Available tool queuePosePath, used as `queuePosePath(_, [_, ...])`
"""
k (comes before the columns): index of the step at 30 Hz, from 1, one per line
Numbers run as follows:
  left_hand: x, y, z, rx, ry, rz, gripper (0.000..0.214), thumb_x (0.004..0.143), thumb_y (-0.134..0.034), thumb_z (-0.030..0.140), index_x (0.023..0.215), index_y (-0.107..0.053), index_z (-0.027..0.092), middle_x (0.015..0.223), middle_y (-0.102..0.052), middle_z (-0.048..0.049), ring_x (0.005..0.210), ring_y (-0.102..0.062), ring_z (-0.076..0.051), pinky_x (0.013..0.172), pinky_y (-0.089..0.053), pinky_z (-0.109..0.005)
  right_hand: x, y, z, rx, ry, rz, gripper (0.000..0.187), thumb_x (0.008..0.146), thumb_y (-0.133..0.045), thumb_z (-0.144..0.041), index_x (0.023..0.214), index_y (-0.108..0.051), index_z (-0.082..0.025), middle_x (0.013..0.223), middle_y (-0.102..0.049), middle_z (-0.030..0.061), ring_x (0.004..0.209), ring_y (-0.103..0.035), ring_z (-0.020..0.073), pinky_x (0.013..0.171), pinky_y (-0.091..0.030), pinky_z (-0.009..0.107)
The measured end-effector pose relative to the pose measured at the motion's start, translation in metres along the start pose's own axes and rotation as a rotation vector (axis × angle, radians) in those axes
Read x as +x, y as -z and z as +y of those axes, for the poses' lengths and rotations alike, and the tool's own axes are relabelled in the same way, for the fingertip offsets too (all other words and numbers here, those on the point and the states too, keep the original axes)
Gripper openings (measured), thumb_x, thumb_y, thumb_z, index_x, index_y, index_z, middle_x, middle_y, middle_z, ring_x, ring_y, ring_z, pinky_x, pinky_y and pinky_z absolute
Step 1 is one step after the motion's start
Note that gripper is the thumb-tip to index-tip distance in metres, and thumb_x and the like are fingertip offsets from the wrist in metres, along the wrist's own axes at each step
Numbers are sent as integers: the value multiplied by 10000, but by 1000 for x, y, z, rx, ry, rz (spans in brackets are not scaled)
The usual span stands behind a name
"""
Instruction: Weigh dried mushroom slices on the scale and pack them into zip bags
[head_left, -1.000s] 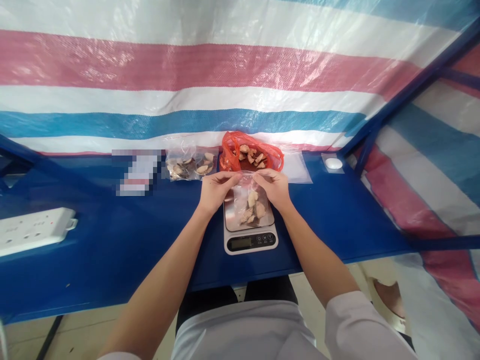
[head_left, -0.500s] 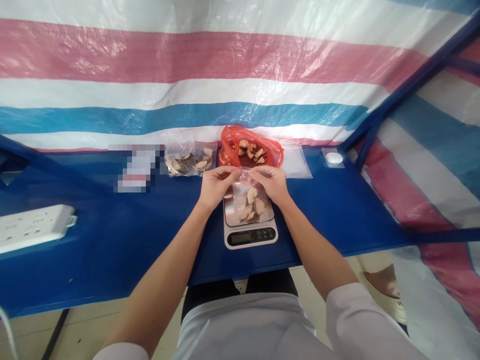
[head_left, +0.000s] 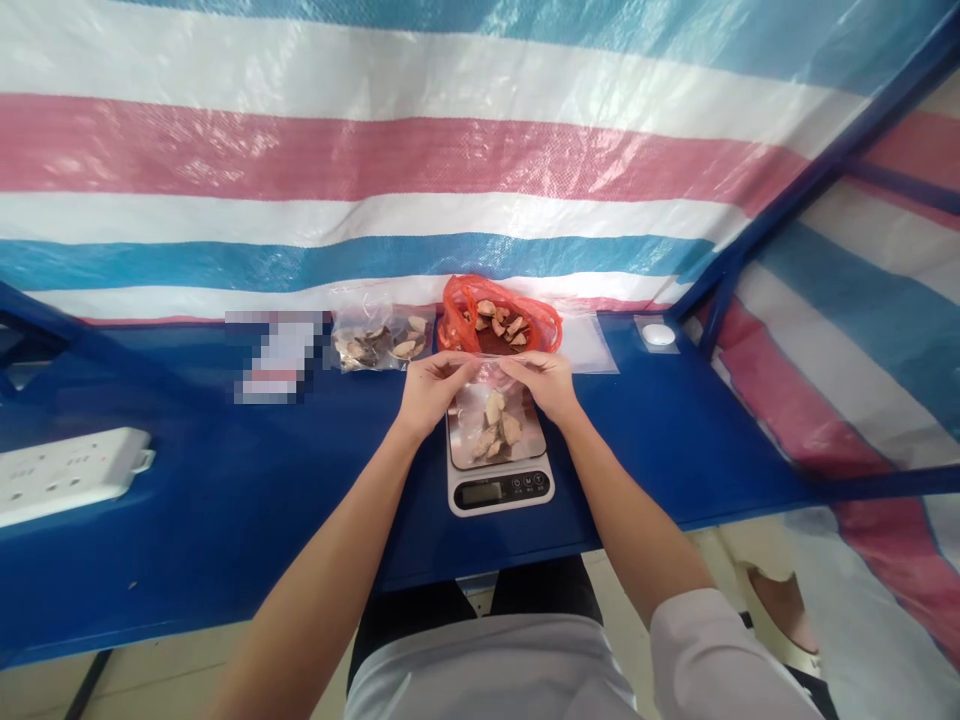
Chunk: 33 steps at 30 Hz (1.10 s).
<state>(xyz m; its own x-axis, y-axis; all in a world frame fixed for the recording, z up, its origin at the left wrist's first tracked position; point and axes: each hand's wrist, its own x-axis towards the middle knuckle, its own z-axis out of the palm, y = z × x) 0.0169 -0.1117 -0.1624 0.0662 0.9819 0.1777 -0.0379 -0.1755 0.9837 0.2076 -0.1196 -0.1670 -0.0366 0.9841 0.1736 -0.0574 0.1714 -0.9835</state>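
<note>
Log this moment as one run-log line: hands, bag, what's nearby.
left hand: pinching top edge of clear plastic bag | right hand: pinching same edge | bag: on digital scale, pale pieces inside | behind: red plastic bag

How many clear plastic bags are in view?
3: the held bag above the digital scale, the filled bag left of the red bag, the flat bag right of it. Others may be hidden.

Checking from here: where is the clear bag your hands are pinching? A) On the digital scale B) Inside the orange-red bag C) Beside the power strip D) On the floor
A: the clear bag sits on the platform of the digital scale, its top edge held by the left hand and the right hand.
</note>
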Motion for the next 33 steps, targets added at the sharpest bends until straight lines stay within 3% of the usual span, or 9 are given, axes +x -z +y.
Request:
queuePosePath(7, [1, 6, 6, -27, -8, 4, 398, 645, -882, 516, 810, -817, 159, 751, -762, -50, 675, -636, -154, 705, -524, -279, 2, 2, -3, -9, -18, 21, 358, 707, -820, -536, 848, -820, -207, 811, -799, 31, 711, -733, 197, 662, -617, 320])
queuePosePath(11, [1, 14, 13, -192, 104, -38, 443, 597, -906, 549, 804, -814, 168, 774, -754, -39, 710, -637, -146, 730, -542, -275, 6, 2, 0, 13, -2, 104, 372, 685, -827, -530, 864, -826, -203, 837, -797, 33, 746, -734, 218, 690, -632, 360])
queuePosePath(15, [2, 21, 21, -235, 179, -20, 492, 544, -918, 587, 754, -801, 158, 795, -733, -41, 760, -653, -164, 749, -579, -300, 7, -3, -6, 1, -30, 100, 375, 727, -801, -519, 922, -823, -200, 898, -798, 48, 834, -747, 251, 724, -644, 384])
queuePosePath(20, [0, 32, 28, -144, 129, 37, 523, 590, -878, 629, 742, -772, 141, 776, -698, -39, 704, -640, -166, 671, -583, -304, 6, -14, -18, 4, -77, -63, 389, 746, -796, -492, 1019, -790, -215, 910, -789, 33, 819, -755, 233, 701, -655, 362])
queuePosePath(25, [-5, 57, 26, -93, 150, 123, 572, 605, -841, 682, 776, -750, 145, 747, -730, -60, 642, -657, -177, 651, -578, -317, 7, -39, -23, -78, -17, -246, 442, 791, -783, -384, 1195, -723, -213, 1041, -785, 56, 894, -758, 211, 752, -645, 328])
queuePosePath(29, [1, 84, 29, 19, 96, 185, 571, 642, -798, 701, 799, -757, 153, 776, -752, -67, 681, -676, -194, 687, -591, -328, 20, -67, -25, -97, -27, -250, 328, 836, -738, -334, 1131, -734, -190, 1022, -780, 66, 830, -750, 193, 671, -637, 299])
queuePosePath(33, [11, 111, 38, 411, -79, 205, 521, 841, -615, 665, 848, -765, 167, 831, -773, -69, 766, -714, -231, 773, -594, -350, 47, -84, -34, -37, -58, -212, 206, 841, -731, -249, 1037, -738, -186, 975, -767, 42, 755, -729, 156, 617, -621, 251])
